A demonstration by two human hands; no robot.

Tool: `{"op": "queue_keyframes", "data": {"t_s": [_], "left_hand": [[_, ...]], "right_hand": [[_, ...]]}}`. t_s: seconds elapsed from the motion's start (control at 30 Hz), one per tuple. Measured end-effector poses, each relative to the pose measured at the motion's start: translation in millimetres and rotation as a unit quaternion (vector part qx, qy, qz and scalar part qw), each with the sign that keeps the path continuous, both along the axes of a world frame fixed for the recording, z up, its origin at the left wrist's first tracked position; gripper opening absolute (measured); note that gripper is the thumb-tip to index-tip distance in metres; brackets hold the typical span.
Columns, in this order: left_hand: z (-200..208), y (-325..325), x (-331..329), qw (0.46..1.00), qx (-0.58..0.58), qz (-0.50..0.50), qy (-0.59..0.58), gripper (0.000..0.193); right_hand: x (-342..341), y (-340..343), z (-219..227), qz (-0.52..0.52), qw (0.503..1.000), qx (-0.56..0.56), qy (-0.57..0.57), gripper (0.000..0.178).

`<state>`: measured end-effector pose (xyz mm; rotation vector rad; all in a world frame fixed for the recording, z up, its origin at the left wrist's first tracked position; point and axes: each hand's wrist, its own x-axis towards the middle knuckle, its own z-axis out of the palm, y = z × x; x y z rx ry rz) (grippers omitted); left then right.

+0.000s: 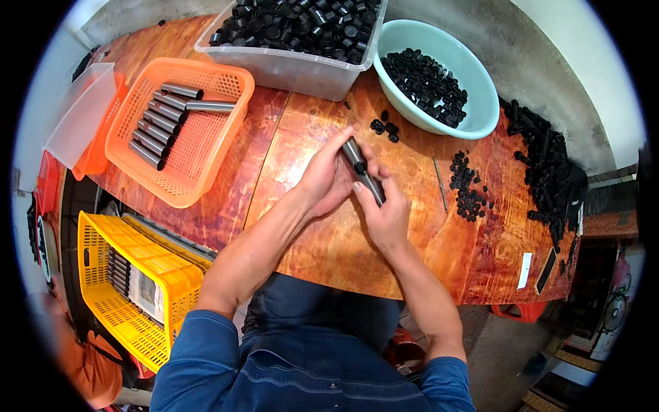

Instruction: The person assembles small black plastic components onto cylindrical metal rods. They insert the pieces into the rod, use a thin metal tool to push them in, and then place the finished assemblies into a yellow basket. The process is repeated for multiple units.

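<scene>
Both my hands are closed around dark grey metallic tube pieces in front of me, over the wooden table. My left hand [324,175] wraps the upper tube piece [353,152], whose lower end looks dark. My right hand [388,214] grips the lower tube piece [371,188], with the thumb lying along it. The two pieces meet end to end at a slight angle; whether they are joined I cannot tell. Similar grey tubes [159,123] with black ends lie in an orange plastic basket [230,147] to the left.
A clear bin [295,72] of black caps and a light-blue basin [491,110] of small black parts stand at the back. Loose black discs [468,192], a thin rod [440,184] and a black heap [546,161] lie right. A yellow crate [123,237] sits lower left, near another person's orange clothing [93,371].
</scene>
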<state>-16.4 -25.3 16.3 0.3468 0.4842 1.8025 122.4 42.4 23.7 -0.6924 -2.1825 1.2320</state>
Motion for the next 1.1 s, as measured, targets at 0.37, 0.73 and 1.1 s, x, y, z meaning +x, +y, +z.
{"op": "queue_keyframes", "data": {"t_s": [0.37,0.73,1.1], "left_hand": [[-7.4,6.5,1.8,0.993,-0.081,0.087,-0.011,0.044],[-7.2,4.6,-4.5,0.992,-0.09,0.085,0.004,0.048],[-6.8,1.6,-6.8,0.99,-0.121,0.069,0.018,0.05]], "right_hand": [[1.3,15.0,-3.2,0.087,0.927,-0.359,0.069,0.034],[3.2,15.8,-13.8,0.122,0.938,-0.319,0.062,0.04],[35.2,76.1,24.7,-0.154,0.926,0.305,-0.161,0.014]]}}
